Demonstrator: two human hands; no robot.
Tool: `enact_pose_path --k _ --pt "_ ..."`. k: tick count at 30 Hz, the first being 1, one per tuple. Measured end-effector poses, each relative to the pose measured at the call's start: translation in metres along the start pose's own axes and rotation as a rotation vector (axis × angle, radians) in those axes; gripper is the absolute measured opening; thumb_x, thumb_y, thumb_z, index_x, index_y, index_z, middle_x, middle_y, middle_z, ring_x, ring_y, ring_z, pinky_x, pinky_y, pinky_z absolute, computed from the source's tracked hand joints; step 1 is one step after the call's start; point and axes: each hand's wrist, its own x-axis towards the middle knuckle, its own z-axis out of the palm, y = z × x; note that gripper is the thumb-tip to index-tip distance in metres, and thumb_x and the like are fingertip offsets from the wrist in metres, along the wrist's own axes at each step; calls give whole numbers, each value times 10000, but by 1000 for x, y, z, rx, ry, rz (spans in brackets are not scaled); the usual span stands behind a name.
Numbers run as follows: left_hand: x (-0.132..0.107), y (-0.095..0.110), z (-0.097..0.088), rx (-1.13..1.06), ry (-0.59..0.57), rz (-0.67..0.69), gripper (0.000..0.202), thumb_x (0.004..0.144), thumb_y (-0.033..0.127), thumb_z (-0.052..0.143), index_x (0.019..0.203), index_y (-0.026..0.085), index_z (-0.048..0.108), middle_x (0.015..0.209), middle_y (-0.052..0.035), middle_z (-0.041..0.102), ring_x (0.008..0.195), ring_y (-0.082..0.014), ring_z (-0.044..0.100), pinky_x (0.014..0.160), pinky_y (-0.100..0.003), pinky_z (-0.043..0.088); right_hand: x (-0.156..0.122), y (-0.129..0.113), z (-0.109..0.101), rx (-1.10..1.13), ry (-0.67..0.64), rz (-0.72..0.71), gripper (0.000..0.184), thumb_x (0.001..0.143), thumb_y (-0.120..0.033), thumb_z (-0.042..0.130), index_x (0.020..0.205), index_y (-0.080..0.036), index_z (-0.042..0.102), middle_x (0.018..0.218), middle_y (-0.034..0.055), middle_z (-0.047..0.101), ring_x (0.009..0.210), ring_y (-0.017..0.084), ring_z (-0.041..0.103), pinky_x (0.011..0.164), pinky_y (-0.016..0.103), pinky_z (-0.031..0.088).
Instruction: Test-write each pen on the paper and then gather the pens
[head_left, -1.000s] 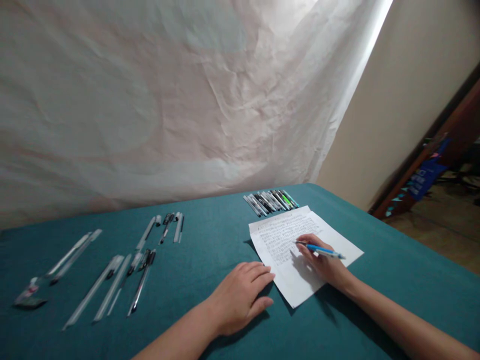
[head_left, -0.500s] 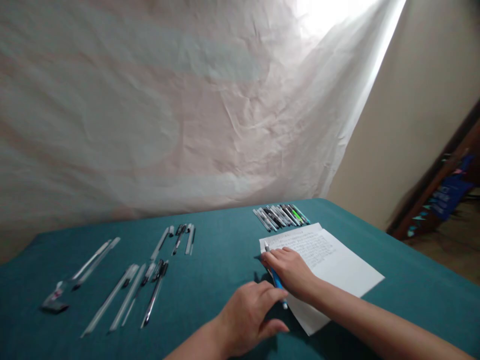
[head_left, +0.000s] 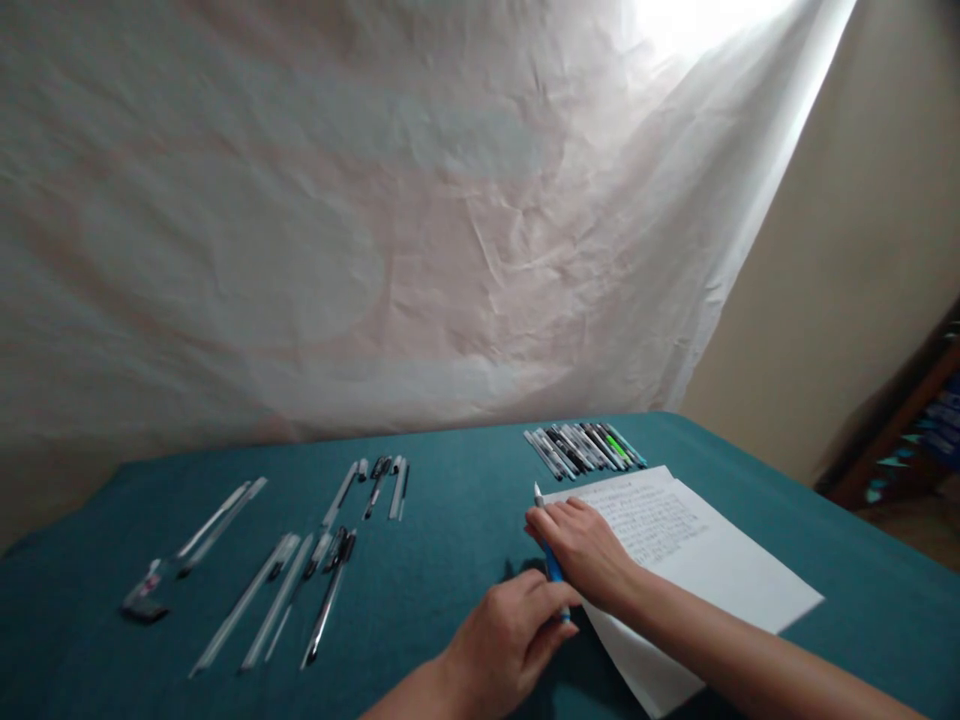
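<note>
A blue pen (head_left: 553,567) with a pale tip slants above the near left edge of the written paper sheets (head_left: 739,560). My right hand (head_left: 581,540) is closed round its upper part, the tip poking out past the fingers. At the pen's lower end, the thumb and fingers of my left hand (head_left: 514,630) pinch together on it. Handwriting covers the upper part of the top sheet, and my right forearm crosses over the paper.
Beyond the paper lies a row of pens (head_left: 585,450), one bright green. On the left are pen parts, including clear barrels (head_left: 277,600), a black-capped pen (head_left: 330,600), thin tubes (head_left: 217,525) and a crumpled clear wrapper (head_left: 146,598). A green cloth (head_left: 435,570) covers the table.
My left thumb and fingers have closed on the lower end of the blue pen; they were apart before. The whole view has shifted, so things sit further right and slightly lower.
</note>
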Motion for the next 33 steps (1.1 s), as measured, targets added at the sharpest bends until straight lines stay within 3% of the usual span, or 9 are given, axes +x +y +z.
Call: enact_pose_path --k 5,9,11,14,17,20,24,29,33 --pt "0 -4 1 -30 13 -60 277 842 298 427 1102 204 446 944 -54 537 850 -146 515 789 -247 406 3 4 7 135 5 21 191 869 -198 390 996 -170 529 730 51 607 699 174 555 668 294 340" --pt "2 -10 2 -78 97 -145 297 830 273 453 1120 219 417 987 -46 530 898 -145 507 828 -261 400 5 9 10 507 7 243 468 849 -152 365 1300 -200 250 959 73 607 714 144 572 655 267 405" --pt "3 -12 1 -99 143 -191 279 836 268 443 1111 225 419 984 -41 531 884 -142 511 816 -264 410 7 10 8 791 -33 382 372 869 -224 345 1240 -191 325 923 57 608 612 111 559 580 236 421" --pt "5 -15 1 -110 161 -230 263 833 257 447 1094 232 434 991 -39 538 886 -145 515 818 -274 414 10 5 4 1181 -185 463 282 849 -387 395 909 -145 529 713 14 587 536 93 524 499 200 410" --pt "5 -17 2 -101 135 -227 280 820 239 468 1098 240 442 1003 -40 538 894 -148 519 830 -279 414 14 3 5 1325 -247 529 299 770 -431 512 748 -135 547 600 -16 541 515 87 500 471 184 390" --pt "3 -20 4 -85 119 -208 433 805 238 495 1210 278 348 1036 -35 533 925 -151 514 850 -297 411 23 25 13 1162 -197 565 301 771 -426 496 749 -136 572 603 -10 558 523 94 509 477 187 393" --pt "1 -22 6 -48 95 -228 529 793 238 507 1258 268 258 1054 -45 534 939 -160 516 858 -319 410 30 103 28 493 -117 772 264 779 -379 471 844 -169 616 793 30 640 714 131 578 616 201 417" --pt "0 -24 5 -4 52 -217 428 805 216 463 1202 240 306 1038 -50 538 943 -162 513 849 -310 409 11 206 40 199 -185 1027 279 769 -303 445 823 -108 638 868 186 635 831 261 586 644 311 407" --pt "1 -28 6 23 31 -202 389 801 213 448 1173 220 333 1029 -63 542 932 -174 515 830 -311 414 -5 249 54 76 -300 1151 238 718 -249 509 793 -80 658 885 239 625 827 294 598 622 328 414"
